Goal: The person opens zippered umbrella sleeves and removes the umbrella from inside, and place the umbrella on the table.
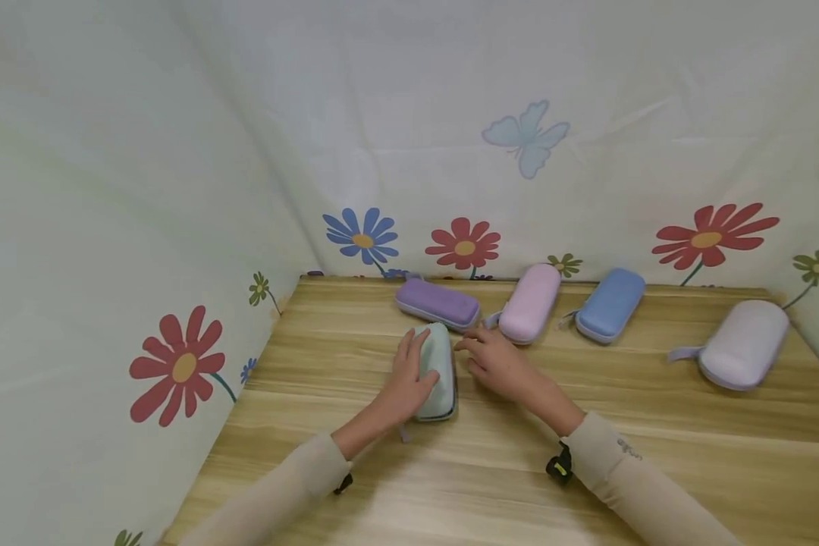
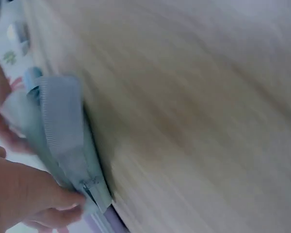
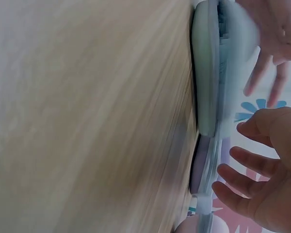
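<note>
A mint green zip case [image 1: 440, 394] lies lengthwise on the wooden table. My left hand [image 1: 409, 383] rests on its lid, the fingers stretched toward the far end and the thumb across the top. To the right of the case is my right hand [image 1: 501, 368], its fingers loosely bent and holding nothing. The right wrist view shows the lid blurred, with a gap between it and the base [image 3: 205, 73]. In the left wrist view a grey pull strap [image 2: 63, 114] hangs along the case's side.
Just beyond lies a purple case [image 1: 437, 302]. Farther right are a pink case [image 1: 531, 303], a blue case [image 1: 610, 305] and a pale lilac case [image 1: 744, 345], with straps. A flower-printed white curtain [image 1: 409, 152] borders the table [image 1: 553, 485] at the back and sides.
</note>
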`<state>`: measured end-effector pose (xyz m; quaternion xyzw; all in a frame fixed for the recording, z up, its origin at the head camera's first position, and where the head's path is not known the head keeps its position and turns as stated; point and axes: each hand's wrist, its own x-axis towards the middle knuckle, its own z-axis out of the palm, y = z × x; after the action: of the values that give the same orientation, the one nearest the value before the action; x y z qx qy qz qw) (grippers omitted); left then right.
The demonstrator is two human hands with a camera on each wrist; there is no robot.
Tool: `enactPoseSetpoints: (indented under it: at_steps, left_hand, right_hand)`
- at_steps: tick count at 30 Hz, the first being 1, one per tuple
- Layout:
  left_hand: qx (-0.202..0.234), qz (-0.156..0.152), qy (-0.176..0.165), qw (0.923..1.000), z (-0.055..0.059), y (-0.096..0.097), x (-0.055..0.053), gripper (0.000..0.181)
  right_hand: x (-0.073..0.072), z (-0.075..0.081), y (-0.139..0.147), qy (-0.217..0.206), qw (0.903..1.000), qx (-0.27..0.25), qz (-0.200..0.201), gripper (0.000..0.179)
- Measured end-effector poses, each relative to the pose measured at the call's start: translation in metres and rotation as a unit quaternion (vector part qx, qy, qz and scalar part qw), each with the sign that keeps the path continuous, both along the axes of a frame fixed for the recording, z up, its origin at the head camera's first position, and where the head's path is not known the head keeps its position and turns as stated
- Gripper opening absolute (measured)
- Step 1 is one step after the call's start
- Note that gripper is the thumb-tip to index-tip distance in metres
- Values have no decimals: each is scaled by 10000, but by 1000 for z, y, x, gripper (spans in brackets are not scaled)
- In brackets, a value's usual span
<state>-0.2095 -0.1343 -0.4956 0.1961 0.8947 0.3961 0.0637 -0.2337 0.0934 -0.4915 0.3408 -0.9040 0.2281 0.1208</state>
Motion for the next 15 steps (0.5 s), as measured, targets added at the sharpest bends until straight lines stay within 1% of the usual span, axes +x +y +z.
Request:
enactPoseSetpoints:
  at_steps: [1, 2, 3, 5, 6, 7, 9, 11, 12, 14, 15]
  left_hand:
    - [113, 53, 7, 9999, 2, -1, 1, 71]
    - [96, 73, 7, 9999, 4, -3, 2, 68]
    - [-12, 65, 91, 9999, 6, -3, 3, 64]
    - [-520, 3, 209, 9984, 8, -2, 5, 60]
    - [-829, -33, 273, 9962, 8, 1, 7, 60]
    - [-1067, -53, 309, 9938, 8, 3, 8, 63]
    - [-1497, -97, 359, 9880, 7, 11, 10, 78]
    - [-1925, -193, 435, 9801, 4, 19, 12, 94]
    - [-2113, -237, 503, 9758, 3, 23, 12, 99]
    - [-2357, -269, 546, 9699, 0, 26, 13, 105]
    - [-2387, -243, 504, 9695, -1, 26, 14, 105]
  right_hand:
    - [1, 1, -2, -62, 10000, -20, 22, 29]
    - [2, 1, -3, -116, 9999, -17, 33, 30]
    - [2, 2, -5, -148, 9999, 10, 35, 31]
    - [4, 3, -8, -212, 9998, 64, 1, 33]
    - [4, 4, -9, -227, 9997, 72, -31, 34]
    - [5, 4, -11, -228, 9997, 89, -90, 34]
    - [5, 4, -14, -242, 9994, 74, -234, 33]
    - [4, 3, -15, -274, 9990, 38, -363, 32]
    - [4, 3, -16, -300, 9987, 18, -403, 31]
    - [4, 1, -17, -353, 9984, 38, -434, 31]
    - [4, -1, -17, -351, 9984, 74, -432, 31]
